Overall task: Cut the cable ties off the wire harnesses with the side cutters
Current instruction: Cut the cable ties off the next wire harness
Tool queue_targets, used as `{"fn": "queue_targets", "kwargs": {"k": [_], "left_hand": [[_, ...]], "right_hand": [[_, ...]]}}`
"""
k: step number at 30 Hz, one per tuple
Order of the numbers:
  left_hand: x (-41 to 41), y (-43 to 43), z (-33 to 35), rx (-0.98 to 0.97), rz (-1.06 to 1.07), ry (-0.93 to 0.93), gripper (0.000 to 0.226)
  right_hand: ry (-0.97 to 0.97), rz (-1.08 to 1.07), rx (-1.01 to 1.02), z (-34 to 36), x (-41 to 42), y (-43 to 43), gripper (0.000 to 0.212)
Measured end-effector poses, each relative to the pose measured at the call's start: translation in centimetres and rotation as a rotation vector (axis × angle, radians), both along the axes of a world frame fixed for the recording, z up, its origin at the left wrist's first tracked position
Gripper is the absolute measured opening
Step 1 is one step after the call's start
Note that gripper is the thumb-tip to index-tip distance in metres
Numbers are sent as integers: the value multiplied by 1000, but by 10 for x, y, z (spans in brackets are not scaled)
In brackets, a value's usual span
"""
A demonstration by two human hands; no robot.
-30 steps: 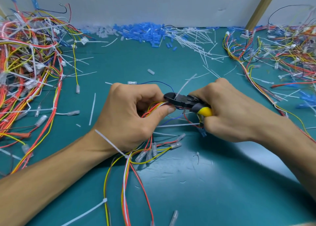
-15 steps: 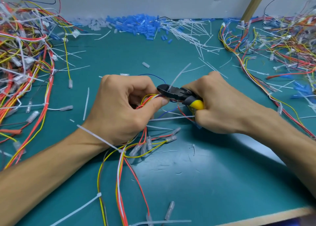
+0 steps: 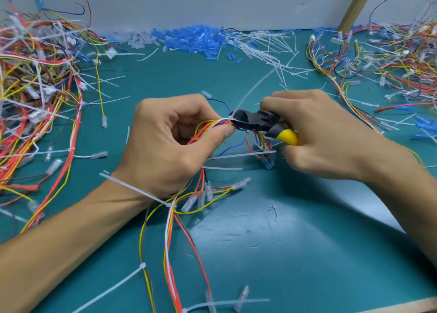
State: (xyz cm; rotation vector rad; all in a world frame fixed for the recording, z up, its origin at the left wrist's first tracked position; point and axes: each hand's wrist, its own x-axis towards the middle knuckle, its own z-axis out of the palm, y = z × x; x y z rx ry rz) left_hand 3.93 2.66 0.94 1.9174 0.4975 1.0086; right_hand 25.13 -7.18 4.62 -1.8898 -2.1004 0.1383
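- My left hand (image 3: 170,144) sits in the centre of the frame with its fingers curled, thumb and forefinger pinching the wire harness (image 3: 208,125), a bundle of red, yellow, white and orange wires
- My right hand (image 3: 326,135), just right of centre, is clenched round the yellow handles of the side cutters (image 3: 256,121), and their black head points left toward my left thumb
- The cutter tips meet the bundle at a white cable tie (image 3: 230,117), just beside my thumb tip; its thin tail sweeps up and to the right
- Whether the blades have bitten through it, I cannot tell
- The rest of the harness drops from my left palm to the lower centre and lies on the green mat (image 3: 307,241)
- A second tie (image 3: 132,187) slants across my left wrist, and a third tie (image 3: 113,286) sticks out near the bottom edge
- A left heap of harnesses (image 3: 35,88) fills the upper left, and a right heap of harnesses (image 3: 390,64) the upper right
- At top centre, along the wall, lie blue sleeves (image 3: 194,38), with loose white strips (image 3: 267,47) just to their right
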Motion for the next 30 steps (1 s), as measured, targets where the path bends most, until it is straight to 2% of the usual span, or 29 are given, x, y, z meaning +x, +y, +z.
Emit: {"fn": "queue_targets", "kwargs": {"k": [3,7,11,15,20,30], "left_hand": [[0,-1,-2,6,9,14,16],[0,0,-3,41,5,28,17],[-1,-1,-5,48,-12,34,19],[0,2,-3,18,-35,12,19],[-1,3,-2,15,-45,-1,20],[0,3,-2,0,-37,7,20]], "right_hand": [[-15,-5,-10,-1,-4,0,26],[-1,-26,-17,-3,-6,-1,14],[56,-34,-66,-3,-5,-1,14],[67,-20,-21,-4,-3,0,9],[93,-17,-15,-7,-6,2,19],[65,-58,15,-3,-8,-1,18]]}}
